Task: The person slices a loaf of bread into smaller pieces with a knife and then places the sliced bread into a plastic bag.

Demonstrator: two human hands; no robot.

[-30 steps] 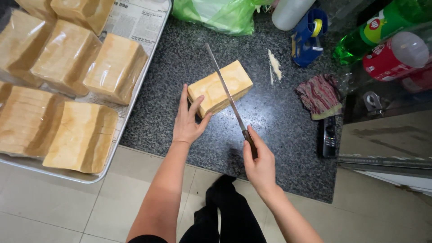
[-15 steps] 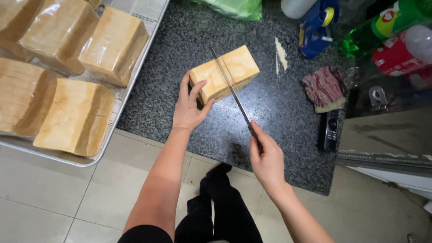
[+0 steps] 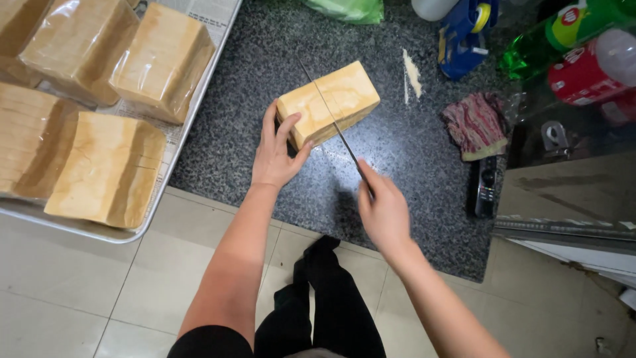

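Item: bread loaf [image 3: 329,103], unwrapped, lying at a slant on dark speckled counter [image 3: 265,79], near its front edge, just right of the tray. Left hand [image 3: 278,149] spread open, pressed against loaf's near end, thumb up on the top face, fingers on the side. Right hand [image 3: 383,211] clenched round handle of a long thin knife [image 3: 328,113]; blade laid across loaf top, roughly mid-length. Risks (judgement): left thumb sits close to blade line, so a slip or a drifting sawing stroke could nick it; loaf is soft w/ no board under it, could skid on the stone or squash under downward pressure, giving an uneven cut; blade tip reaches past the far side, may scrape counter. Nearby: metal tray [image 3: 192,126] w/ bagged loaves, striped cloth [image 3: 476,124], dark remote-like object [image 3: 485,185], blue container [image 3: 464,36], green and red bottles top right, green bag at top edge. Hard to tell: knife handle hidden in the fist; how deep blade has entered, if at all; blade edge type; tray cut off left; loaf's far side not visible.
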